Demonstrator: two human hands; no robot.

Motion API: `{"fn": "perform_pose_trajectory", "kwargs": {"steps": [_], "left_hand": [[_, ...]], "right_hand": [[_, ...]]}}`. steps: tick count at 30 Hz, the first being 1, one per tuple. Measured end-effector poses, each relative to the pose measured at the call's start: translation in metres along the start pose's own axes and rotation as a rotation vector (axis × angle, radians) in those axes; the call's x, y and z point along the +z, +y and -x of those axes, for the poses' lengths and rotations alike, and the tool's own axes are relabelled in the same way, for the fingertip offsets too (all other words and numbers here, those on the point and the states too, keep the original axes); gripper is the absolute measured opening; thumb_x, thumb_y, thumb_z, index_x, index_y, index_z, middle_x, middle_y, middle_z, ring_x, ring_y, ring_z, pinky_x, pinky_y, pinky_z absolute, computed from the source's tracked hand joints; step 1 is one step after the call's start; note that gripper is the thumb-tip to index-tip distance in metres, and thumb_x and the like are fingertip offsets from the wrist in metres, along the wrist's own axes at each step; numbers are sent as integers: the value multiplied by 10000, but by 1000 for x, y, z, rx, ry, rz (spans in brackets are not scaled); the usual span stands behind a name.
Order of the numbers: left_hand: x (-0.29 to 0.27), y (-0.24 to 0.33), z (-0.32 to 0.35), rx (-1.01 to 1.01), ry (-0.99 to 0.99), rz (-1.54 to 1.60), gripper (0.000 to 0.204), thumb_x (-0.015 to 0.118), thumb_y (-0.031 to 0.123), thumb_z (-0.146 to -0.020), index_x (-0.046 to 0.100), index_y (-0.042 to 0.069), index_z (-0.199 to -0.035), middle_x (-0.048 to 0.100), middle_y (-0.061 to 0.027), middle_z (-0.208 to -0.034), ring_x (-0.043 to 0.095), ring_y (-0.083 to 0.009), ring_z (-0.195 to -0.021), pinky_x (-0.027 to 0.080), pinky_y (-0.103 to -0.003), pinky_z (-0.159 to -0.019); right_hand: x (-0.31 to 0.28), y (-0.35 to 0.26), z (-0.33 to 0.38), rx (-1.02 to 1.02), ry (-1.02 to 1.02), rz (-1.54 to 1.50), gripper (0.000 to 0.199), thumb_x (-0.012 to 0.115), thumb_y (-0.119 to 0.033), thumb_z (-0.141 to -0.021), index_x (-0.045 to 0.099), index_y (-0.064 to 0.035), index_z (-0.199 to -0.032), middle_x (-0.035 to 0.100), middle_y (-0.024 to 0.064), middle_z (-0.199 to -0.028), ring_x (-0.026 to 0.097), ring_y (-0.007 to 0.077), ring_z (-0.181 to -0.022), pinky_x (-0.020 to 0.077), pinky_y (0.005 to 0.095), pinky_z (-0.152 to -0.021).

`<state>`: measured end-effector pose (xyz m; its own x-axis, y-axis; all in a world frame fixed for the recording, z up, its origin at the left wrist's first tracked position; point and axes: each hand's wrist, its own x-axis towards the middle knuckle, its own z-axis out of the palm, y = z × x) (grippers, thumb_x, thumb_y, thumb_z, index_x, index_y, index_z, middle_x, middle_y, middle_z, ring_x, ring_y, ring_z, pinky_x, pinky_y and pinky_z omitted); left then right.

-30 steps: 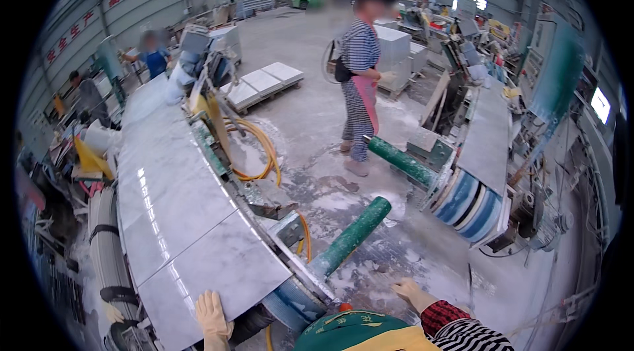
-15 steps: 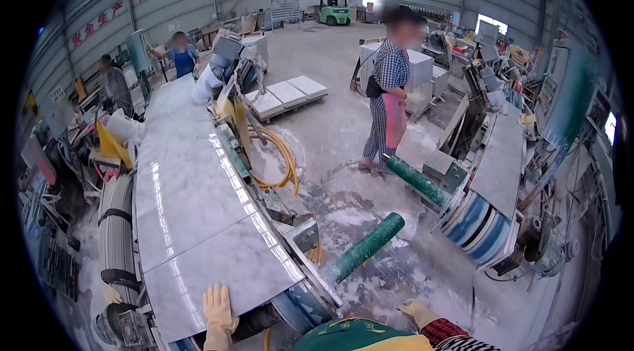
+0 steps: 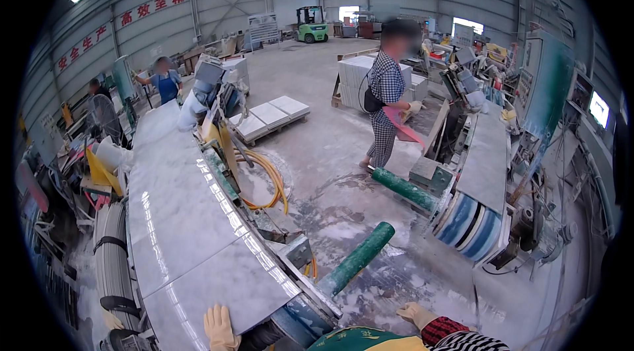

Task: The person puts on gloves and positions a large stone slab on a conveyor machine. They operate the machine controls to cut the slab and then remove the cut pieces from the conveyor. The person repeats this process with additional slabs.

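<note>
Resting flat on grey stone slab [image 3: 198,272], gloved left hand [image 3: 220,328], fingers spread, holding nothing

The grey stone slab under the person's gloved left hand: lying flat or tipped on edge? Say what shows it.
Flat. The stone slab lies face up along the machine bed, the left hand resting on its near end.

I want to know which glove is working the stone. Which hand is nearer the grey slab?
Left. The left hand lies flat on the grey slab's near end; the right hand hangs apart, off to the slab's right.

Gloved left hand [image 3: 220,326] on marble slab [image 3: 218,285]
</note>
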<state>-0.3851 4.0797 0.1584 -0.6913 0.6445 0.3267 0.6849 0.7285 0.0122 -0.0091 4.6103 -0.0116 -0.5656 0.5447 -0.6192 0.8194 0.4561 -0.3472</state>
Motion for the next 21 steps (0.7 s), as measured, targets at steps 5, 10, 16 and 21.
{"fn": "perform_pose_trajectory", "kwargs": {"steps": [5, 10, 16, 21], "left_hand": [[-23, 10, -4, 36, 22, -23, 866, 788, 241, -646, 479, -26, -1410, 535, -270, -1390, 493, -479, -1280, 370, -576, -1095], [-27, 15, -7, -150, -351, -141, 1043, 770, 262, -713, 258, 91, -1605, 201, -195, -1677, 181, -388, -1544, 141, -535, -1262], [-11, -9, 11, -41, -189, -181, 1041, 745, 234, -694, 260, 60, -1599, 209, -212, -1671, 161, -427, -1540, 120, -532, -1268], [-11, -4, 0, 12, -261, -130, 1004, 707, 221, -715, 259, 29, -1593, 235, -245, -1650, 159, -463, -1530, 133, -551, -1259]], "right_hand": [[-3, -1, 12, 32, -35, -2, 460, 638, -502, -866, 777, -128, -1094, 758, 163, -922, 721, 299, -861, 544, 422, -778], [9, 11, 14, 19, -25, -73, 474, 625, -509, -866, 777, -112, -1076, 755, 181, -962, 721, 322, -907, 548, 425, -798], [21, 7, 2, -33, 8, -44, 496, 578, -523, -866, 776, -88, -1001, 733, 200, -867, 716, 359, -826, 533, 465, -745], [29, 17, 8, 32, -49, -106, 457, 555, -489, -866, 781, -109, -982, 728, 189, -823, 692, 361, -762, 530, 468, -710]]}}
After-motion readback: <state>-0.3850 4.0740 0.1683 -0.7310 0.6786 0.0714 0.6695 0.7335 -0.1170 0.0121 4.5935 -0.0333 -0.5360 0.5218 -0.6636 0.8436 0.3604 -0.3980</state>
